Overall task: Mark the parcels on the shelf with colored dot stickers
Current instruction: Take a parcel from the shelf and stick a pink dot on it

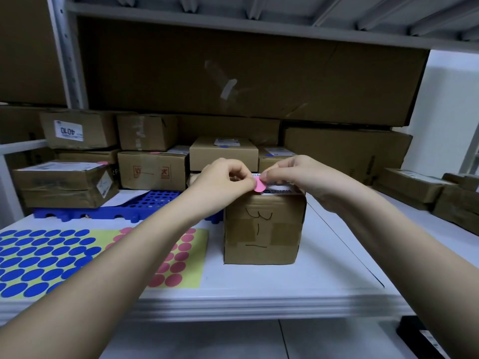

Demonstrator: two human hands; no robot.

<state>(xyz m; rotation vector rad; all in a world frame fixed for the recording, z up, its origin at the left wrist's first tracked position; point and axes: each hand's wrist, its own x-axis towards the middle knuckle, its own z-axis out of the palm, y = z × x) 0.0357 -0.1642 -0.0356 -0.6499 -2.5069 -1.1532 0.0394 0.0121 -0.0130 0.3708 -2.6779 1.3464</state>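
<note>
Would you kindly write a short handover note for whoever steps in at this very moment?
Left hand and right hand both pinch one pink dot sticker above the front parcel, at its top label.
Blue dot sheet and pink dot sheet lie on the shelf, left of that parcel.
Done: a pink dot peeled.
Left: press it down, then mark the remaining parcels behind.
</note>
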